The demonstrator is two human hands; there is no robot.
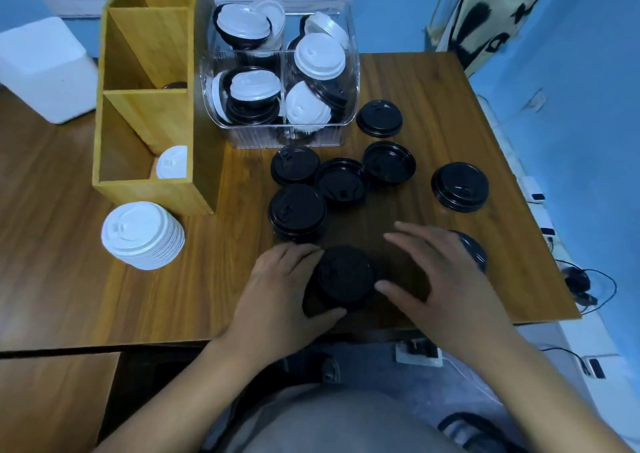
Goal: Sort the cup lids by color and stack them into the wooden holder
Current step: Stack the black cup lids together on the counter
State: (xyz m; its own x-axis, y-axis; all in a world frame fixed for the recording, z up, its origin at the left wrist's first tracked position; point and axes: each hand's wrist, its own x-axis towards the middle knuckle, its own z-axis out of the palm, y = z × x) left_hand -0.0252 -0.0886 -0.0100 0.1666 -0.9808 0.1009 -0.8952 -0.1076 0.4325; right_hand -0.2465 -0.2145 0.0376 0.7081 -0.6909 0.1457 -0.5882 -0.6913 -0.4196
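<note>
A stack of black lids (344, 276) stands near the table's front edge. My left hand (280, 293) grips it from the left, thumb curled under its near side. My right hand (436, 276) hovers to its right with fingers spread, the thumb tip touching the stack. Several more black lids (341, 180) lie loose on the table behind, and one (472, 250) is partly hidden under my right hand. A stack of white lids (142, 234) stands at the left. The wooden holder (145, 189) holds a white lid (172, 162) in its near compartment.
A clear plastic bin (280, 133) with mixed black and white lids sits behind the loose lids. A white box (45, 68) stands at the far left. The table's right edge (540, 227) drops to cables and a power strip on the floor.
</note>
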